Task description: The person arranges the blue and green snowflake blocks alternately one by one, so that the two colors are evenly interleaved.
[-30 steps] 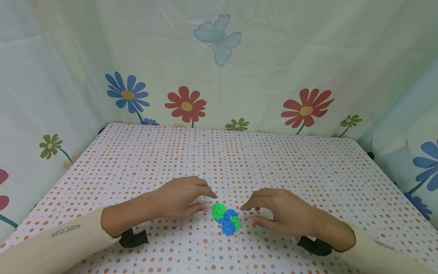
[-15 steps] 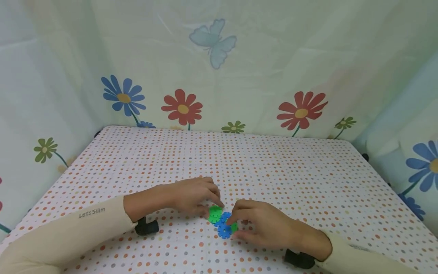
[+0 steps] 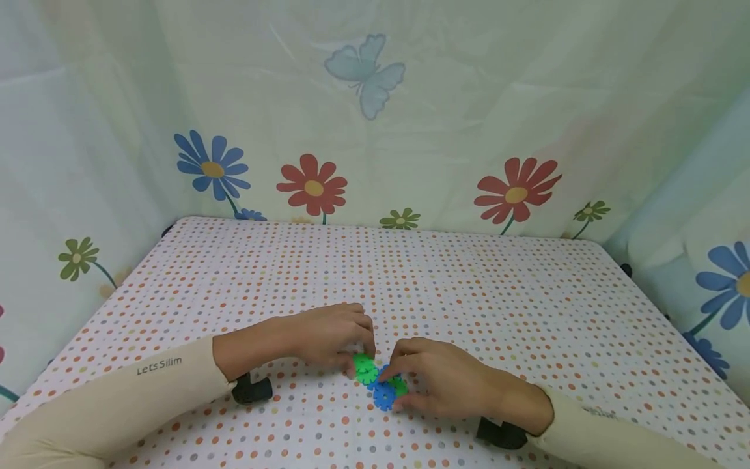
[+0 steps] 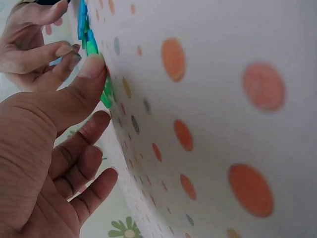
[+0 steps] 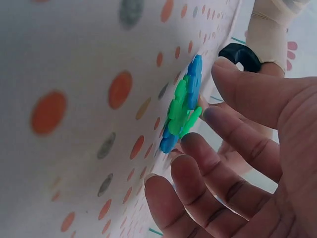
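The little flat green discs with notched edges, plastic by the look of them, lie on the white table with coloured dots, near the person. Flat blue discs with the same notches lie right next to them, and one more green disc peeks out by the right hand. The left hand has its thumb and a finger close together and seems to pinch the green discs at the left. The right hand is partly open over the blue ones; it does not seem to have hold of any. All the discs are bunched up, so I think the job is just starting. Sorting or joining them looks left to do.
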Action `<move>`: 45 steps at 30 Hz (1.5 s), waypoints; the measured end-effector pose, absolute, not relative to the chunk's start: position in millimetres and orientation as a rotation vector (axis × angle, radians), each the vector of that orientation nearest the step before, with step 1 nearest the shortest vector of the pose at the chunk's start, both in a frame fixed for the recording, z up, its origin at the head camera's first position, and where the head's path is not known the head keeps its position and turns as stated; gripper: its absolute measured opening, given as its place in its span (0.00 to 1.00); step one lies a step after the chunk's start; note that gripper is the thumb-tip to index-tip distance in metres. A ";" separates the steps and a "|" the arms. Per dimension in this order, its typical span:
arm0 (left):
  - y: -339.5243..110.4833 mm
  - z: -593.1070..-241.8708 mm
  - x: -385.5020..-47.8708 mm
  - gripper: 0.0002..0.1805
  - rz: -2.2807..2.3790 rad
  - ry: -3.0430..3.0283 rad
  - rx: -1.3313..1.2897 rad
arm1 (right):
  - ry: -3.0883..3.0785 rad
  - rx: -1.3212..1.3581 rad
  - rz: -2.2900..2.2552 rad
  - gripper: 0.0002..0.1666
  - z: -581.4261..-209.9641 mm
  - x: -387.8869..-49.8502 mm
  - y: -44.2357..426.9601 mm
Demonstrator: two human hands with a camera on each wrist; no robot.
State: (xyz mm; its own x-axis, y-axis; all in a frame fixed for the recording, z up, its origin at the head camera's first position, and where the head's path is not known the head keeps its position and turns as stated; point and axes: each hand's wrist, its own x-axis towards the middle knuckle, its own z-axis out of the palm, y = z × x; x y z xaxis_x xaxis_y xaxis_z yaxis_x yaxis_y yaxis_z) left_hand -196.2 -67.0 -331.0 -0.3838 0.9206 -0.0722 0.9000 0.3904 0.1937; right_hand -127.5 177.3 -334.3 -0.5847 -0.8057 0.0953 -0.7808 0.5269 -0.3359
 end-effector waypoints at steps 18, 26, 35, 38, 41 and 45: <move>-75.2 -320.1 -195.3 0.13 0.243 2.478 1.503 | 2.619 -1.357 -0.414 0.18 -334.2 -135.0 171.8; -76.7 -322.1 -196.1 0.14 0.269 2.495 1.503 | 2.608 -1.316 -0.372 0.19 -332.1 -136.7 168.5; -77.9 -322.9 -196.9 0.16 0.246 2.525 1.519 | 2.641 -1.459 -0.324 0.18 -335.4 -137.5 170.0; -77.4 -322.7 -197.2 0.17 0.240 2.526 1.539 | 2.675 -1.523 -0.266 0.19 -337.0 -137.8 170.3; -77.3 -323.5 -197.6 0.18 0.234 2.530 1.558 | 2.683 -1.549 -0.236 0.20 -337.3 -137.5 170.1; -77.6 -324.9 -198.1 0.18 0.221 2.537 1.576 | 2.693 -1.559 -0.258 0.21 -336.4 -136.7 169.8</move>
